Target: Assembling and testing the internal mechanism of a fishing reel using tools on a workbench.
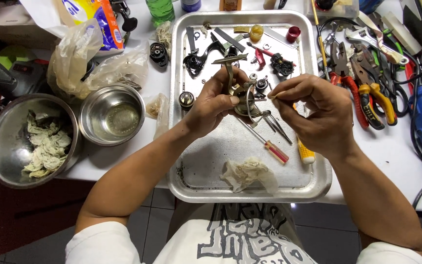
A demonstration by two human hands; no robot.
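My left hand (214,100) clamps the metal reel body (242,93) above the middle of the steel tray (313,183), foot stem pointing away from me. Right hand (313,110) pinches 1 thin pale stick (275,95), tip at the reel's side. Reel looks rigid, fairly heavy, likely greasy; best held around the frame, not the wire bail. 2 screwdrivers (269,144) lie on the tray below it, crumpled rag (245,172) nearer me.

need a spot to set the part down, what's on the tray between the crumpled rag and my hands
In the head view, a red-handled screwdriver and a yellow-handled tool lie between the rag and the hands; the rest of that tray stretch is bare.
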